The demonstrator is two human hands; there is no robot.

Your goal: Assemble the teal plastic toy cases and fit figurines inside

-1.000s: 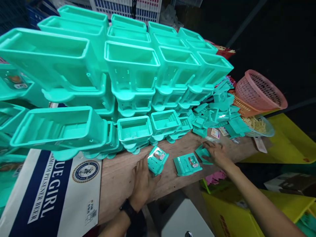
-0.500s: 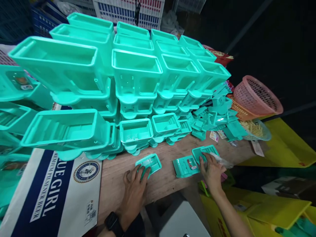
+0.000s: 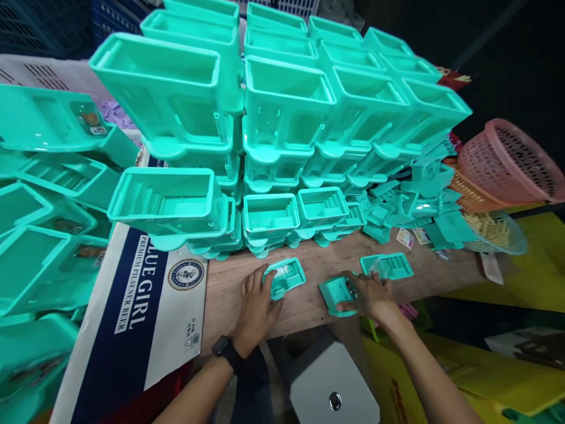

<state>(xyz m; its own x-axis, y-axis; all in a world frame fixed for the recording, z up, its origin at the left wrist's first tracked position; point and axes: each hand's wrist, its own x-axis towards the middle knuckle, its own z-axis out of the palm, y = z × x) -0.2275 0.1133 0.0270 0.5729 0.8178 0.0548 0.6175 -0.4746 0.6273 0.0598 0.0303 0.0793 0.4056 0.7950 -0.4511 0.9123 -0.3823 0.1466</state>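
Several turquoise plastic bins and parts lie on the wooden table. My left hand (image 3: 259,303), with a dark watch on its wrist, has its fingers and thumb around the left end of a small open turquoise container (image 3: 291,274). To the right, my right hand (image 3: 371,299) grips a turquoise plastic box (image 3: 333,294) between thumb and fingers; the hand hides its right end. Just behind that hand lies a shallow turquoise bin (image 3: 399,265) with ribs inside. A clear plastic piece (image 3: 378,269) shows at its left, partly covered by the fingers.
Stacked turquoise bins (image 3: 282,88) rise at the back, with more piled at left beside a beer carton (image 3: 163,318). Loose turquoise parts (image 3: 410,203), a pink basket (image 3: 507,162) and a clear bowl (image 3: 507,235) stand right. A grey stool-like box (image 3: 333,377) sits below.
The view has shifted, so the stacks sit further right. My right hand has moved from the ribbed bin onto the box beside it. My left hand stays at the small container.
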